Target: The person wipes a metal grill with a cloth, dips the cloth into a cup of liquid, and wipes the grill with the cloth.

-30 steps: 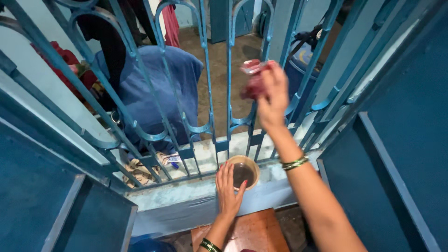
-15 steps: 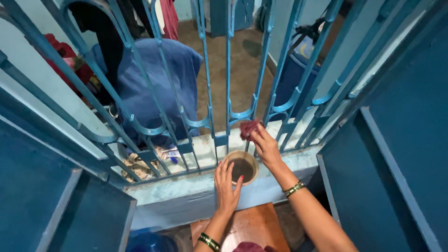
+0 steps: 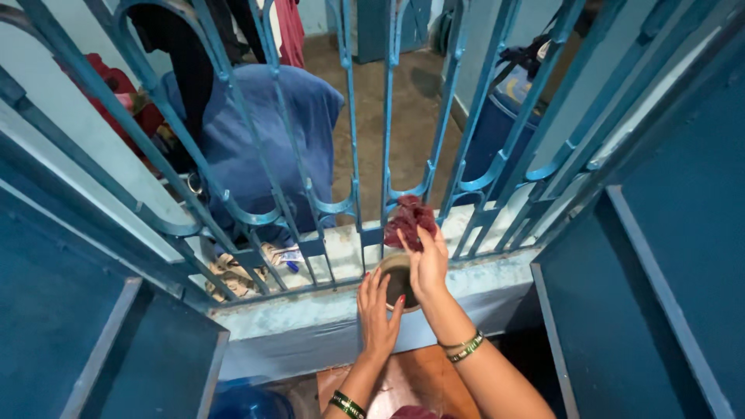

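1. Dark-red rag (image 3: 410,221), centre frame: bunched in right hand (image 3: 427,260), fingers closed round it, held just above the bowl.
2. Small round bowl (image 3: 393,281) of dark liquid sits on the pale window ledge (image 3: 310,314), lower centre; left hand (image 3: 376,314) steadies its near rim, fingers spread.
3. Progress: rag over bowl, not dipped; looks mid-job.
4. Blue window grille (image 3: 349,155) right behind; blue cloth (image 3: 264,147) beyond, upper left.
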